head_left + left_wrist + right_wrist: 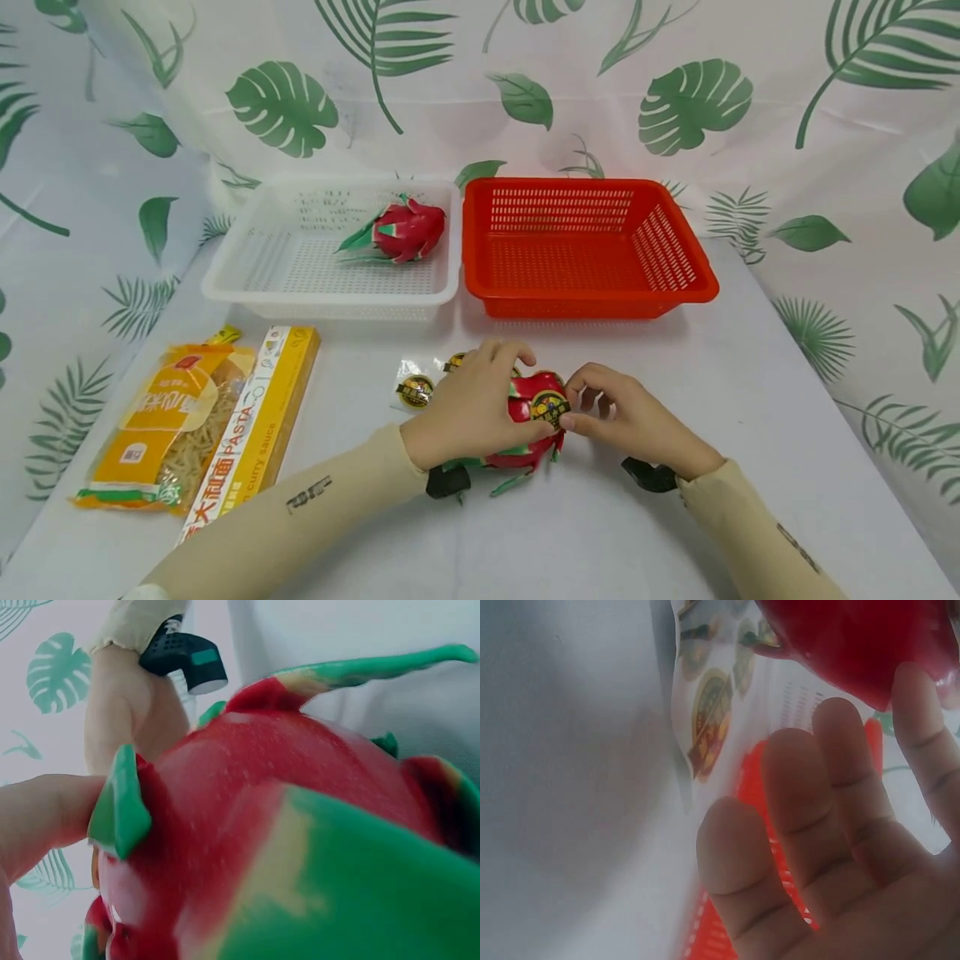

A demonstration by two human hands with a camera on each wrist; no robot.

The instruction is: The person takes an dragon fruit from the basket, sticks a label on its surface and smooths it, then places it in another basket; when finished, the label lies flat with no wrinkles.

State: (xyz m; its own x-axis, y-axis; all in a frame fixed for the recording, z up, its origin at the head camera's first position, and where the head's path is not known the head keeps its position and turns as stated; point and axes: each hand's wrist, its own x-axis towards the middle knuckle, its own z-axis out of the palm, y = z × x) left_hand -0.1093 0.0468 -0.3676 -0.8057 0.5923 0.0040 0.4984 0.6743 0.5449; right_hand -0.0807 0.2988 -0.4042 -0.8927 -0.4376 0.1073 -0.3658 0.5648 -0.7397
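A red dragon fruit with green-tipped scales (531,385) lies on the white table under my left hand (472,408), whose fingers and thumb grip it from above. On its upper right side sits a round black-and-gold sticker (550,408). My right hand (626,412) touches the sticker's right edge with its thumb, and its index fingertip rests against the fruit. In the right wrist view, the other fingers (795,795) are loosely spread. A clear sheet with similar round stickers (416,390) lies partly hidden behind my left hand.
A white basket (330,297) at the back left holds another dragon fruit (411,232). Beside it stands a red basket (592,294). On the left lie an orange bag of noodles (168,425) and a long yellow-and-white pasta box (251,417), partly behind my left forearm.
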